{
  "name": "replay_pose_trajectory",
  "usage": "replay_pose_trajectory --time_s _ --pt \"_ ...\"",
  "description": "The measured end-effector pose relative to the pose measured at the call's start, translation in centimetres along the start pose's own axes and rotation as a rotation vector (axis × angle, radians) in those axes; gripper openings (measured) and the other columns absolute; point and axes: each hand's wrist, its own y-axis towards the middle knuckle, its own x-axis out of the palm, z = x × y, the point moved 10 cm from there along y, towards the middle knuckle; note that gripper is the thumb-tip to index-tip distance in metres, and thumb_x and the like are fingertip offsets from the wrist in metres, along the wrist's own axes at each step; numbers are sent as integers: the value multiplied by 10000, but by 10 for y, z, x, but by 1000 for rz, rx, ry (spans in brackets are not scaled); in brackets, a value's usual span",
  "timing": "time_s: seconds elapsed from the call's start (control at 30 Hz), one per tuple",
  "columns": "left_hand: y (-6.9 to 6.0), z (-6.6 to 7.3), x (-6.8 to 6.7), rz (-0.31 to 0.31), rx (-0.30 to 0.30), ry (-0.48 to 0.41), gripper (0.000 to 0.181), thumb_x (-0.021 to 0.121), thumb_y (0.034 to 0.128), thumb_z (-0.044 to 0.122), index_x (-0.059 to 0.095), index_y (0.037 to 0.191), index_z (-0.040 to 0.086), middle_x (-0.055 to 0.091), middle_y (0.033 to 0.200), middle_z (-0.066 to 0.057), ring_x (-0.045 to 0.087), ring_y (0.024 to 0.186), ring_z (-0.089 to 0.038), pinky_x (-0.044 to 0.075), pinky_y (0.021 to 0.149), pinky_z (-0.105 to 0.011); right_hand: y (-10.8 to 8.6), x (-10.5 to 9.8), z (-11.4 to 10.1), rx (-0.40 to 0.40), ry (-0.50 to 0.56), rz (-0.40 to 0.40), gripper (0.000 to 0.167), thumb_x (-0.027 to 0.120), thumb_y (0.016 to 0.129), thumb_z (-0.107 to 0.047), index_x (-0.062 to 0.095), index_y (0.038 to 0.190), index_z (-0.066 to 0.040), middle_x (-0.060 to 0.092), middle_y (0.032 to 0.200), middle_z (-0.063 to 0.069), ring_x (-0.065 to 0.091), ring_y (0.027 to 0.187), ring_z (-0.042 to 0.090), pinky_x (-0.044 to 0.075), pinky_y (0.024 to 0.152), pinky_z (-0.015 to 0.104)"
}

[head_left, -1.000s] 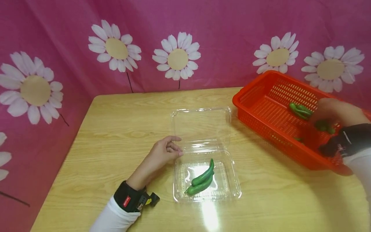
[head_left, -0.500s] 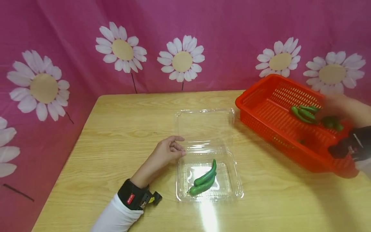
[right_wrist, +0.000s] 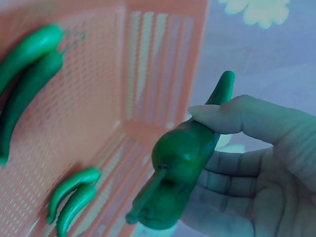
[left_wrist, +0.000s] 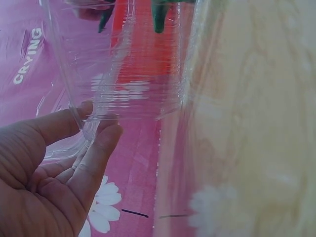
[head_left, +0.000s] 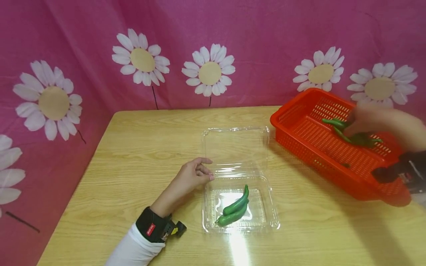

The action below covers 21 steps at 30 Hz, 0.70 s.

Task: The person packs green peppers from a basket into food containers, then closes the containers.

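Observation:
In the head view, an open clear plastic clamshell box (head_left: 273,221) lies on the table with two green chili peppers (head_left: 233,217) side by side in its base. My left hand (head_left: 193,175) is at the box's left side, and its thumb and fingers pinch the plastic edge near the hinge, as the left wrist view shows. Over the red basket (head_left: 319,168), my right hand (head_left: 372,120) is blurred. The right wrist view shows that it grips green chili peppers (right_wrist: 182,148), apparently two, between thumb and fingers. More chili peppers (right_wrist: 32,89) lie in the basket, partly hidden by the hand.
The basket's slotted walls rise around the right hand, at the right of the wooden table (head_left: 149,136). A pink curtain (head_left: 259,55) with daisies hangs behind the table's far edge. Another pair of peppers (right_wrist: 74,197) lies against the basket's slotted wall.
My right hand shifts slightly right over the basket, then back left, with peppers in its grip now. The left hand, the box and its two peppers stay put while the view tilts slightly.

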Motion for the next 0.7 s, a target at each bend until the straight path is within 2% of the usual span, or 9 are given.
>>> replay_pose_trajectory --time_s 0.17,0.33,0.57,0.7 --pt "0 -1 0 7 -4 3 495 719 820 76 515 1264 -5 640 914 -99 616 746 -125 490 654 -259 -5 -2 -42 -59 -101 32 215 736 731 -210 614 722 -34 509 598 -12 465 554 149 396 520 292" --pt "0 -1 -1 14 -7 15 493 722 817 74 521 1262 2 645 914 -98 620 752 -127 491 656 -255 -11 4 -83 -112 -92 30 214 768 717 -183 611 738 -38 521 624 -6 471 562 145 414 515 289" --pt "0 -3 -1 11 -10 22 502 715 825 73 515 1281 12 652 922 -81 631 787 -146 522 689 -301 -21 22 -124 -145 -25 -44 193 757 747 -117 594 806 -33 553 659 7 513 524 128 482 487 284" --pt "1 -3 0 2 -12 18 508 714 827 75 509 1288 12 653 926 -81 631 797 -147 530 707 -322 -29 29 -154 -203 -78 -17 201 769 728 -117 580 781 -76 516 646 -11 472 548 131 432 496 272"
